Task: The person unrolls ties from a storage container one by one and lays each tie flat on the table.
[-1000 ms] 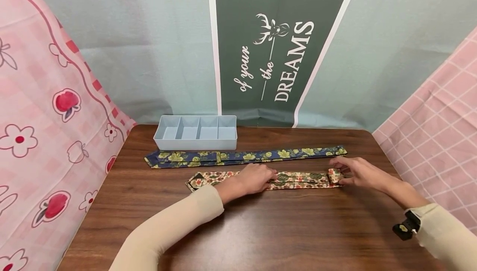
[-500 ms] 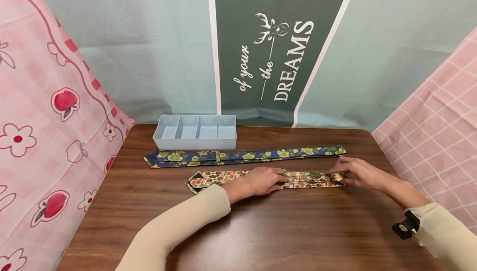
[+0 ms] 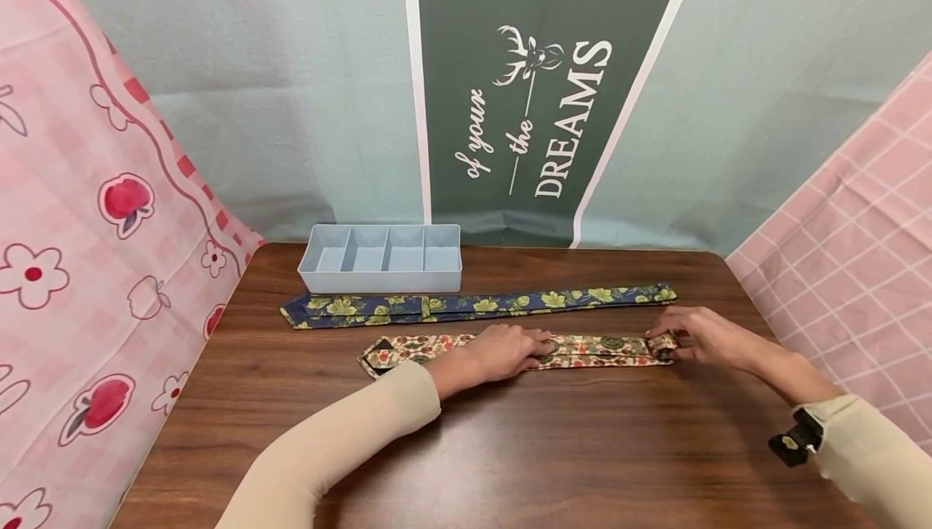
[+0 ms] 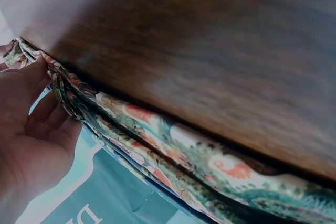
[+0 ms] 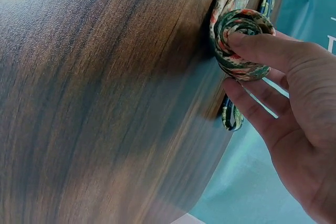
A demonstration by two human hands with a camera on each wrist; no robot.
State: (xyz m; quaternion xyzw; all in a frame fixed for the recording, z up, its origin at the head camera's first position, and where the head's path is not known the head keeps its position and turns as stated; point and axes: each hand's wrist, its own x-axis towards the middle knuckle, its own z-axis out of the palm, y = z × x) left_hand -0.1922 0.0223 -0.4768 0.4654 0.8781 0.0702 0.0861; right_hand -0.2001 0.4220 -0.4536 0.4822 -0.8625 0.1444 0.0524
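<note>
A cream necktie (image 3: 604, 347) with a red and green pattern lies lengthwise on the table, its pointed wide end at the left. At its right end it is wound into a small roll (image 5: 244, 45). My right hand (image 3: 709, 339) holds that roll; in the right wrist view the thumb presses into the coil's side and the fingers support it from behind. My left hand (image 3: 502, 351) rests across the tie's middle, fingertips on the cloth (image 4: 157, 129). Behind it lies a navy necktie (image 3: 502, 304) with yellow-green flowers, stretched flat and untouched.
A pale blue divided box (image 3: 382, 281) stands at the back left of the wooden table (image 3: 510, 448), right behind the navy tie. Its compartments are visible from above. Grey-green and pink curtains (image 3: 859, 270) enclose the table's back and sides.
The right end of the cream tie has turned further into its roll under my right fingers. My left hand slid right along the tie, then slightly back left.
</note>
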